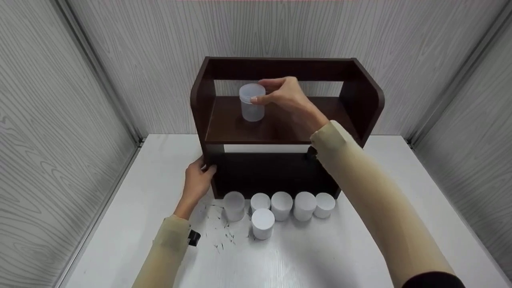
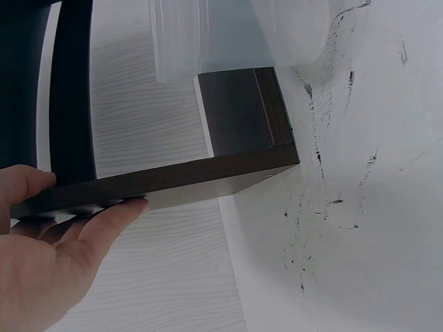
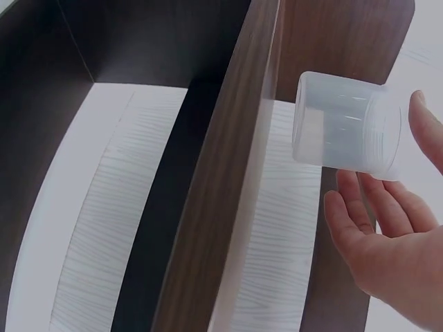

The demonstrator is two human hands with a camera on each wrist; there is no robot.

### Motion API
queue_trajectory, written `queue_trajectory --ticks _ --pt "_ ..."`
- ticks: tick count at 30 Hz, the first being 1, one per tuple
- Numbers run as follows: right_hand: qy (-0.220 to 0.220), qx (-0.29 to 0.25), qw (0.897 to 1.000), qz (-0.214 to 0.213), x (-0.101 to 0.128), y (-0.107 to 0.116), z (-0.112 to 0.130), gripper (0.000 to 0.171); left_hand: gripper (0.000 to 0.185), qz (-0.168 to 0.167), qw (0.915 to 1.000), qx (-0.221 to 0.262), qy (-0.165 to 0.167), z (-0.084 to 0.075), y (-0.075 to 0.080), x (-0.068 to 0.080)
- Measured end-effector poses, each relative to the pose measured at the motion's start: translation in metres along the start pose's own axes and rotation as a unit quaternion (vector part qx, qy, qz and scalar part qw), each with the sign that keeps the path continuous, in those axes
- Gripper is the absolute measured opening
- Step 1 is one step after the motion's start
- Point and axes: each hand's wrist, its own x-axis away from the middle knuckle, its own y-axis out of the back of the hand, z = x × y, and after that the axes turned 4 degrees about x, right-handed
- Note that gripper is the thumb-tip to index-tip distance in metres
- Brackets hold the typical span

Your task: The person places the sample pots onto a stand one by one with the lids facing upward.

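While the fingers of the right hand (image 1: 290, 96) pinch it near the rim, thumb on the near face and the others behind, one translucent white cup (image 1: 252, 110) stands upright over the upper shelf (image 1: 230, 130), to the left of the knuckles. Rack, one, dark brown wood, two-tiered (image 1: 304, 70): its left side panel (image 2: 173, 183) clasped by the fingers of the left hand (image 1: 198, 180), thumb inside, remainder along the outer face. Cup, translucent (image 1: 235, 208), one: just right of the left fingers and nearer the person, upright. Cups, white, four (image 1: 305, 206): further right of those fingers, upright, in a row before the lower tier. White cup, single (image 1: 263, 225): nearer the person than that row, below the right fingers. Worktop, white (image 1: 320, 260): beneath all, with dark scuffs (image 1: 226, 236) toward the person from the left fingers. Sleeves, pale, two (image 1: 372, 188): behind both sets of fingers.
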Motion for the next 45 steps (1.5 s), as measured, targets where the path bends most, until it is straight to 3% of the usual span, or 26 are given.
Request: queue_trajectory --ticks 9,32,45 --pt "0.009 0.013 1.000 0.003 -0.009 -0.013 -0.005 0.063 0.049 0.000 1.0000 0.004 -0.005 -0.001 -0.005 0.003" --pt "-0.010 -0.031 0.999 0.002 -0.033 -0.034 -0.009 0.065 0.049 -0.006 0.9997 0.019 -0.013 -0.001 -0.011 0.004" --pt "-0.019 -0.067 0.998 0.010 -0.038 -0.042 -0.009 0.063 0.049 0.001 0.9999 0.011 0.002 0.000 -0.009 0.004"
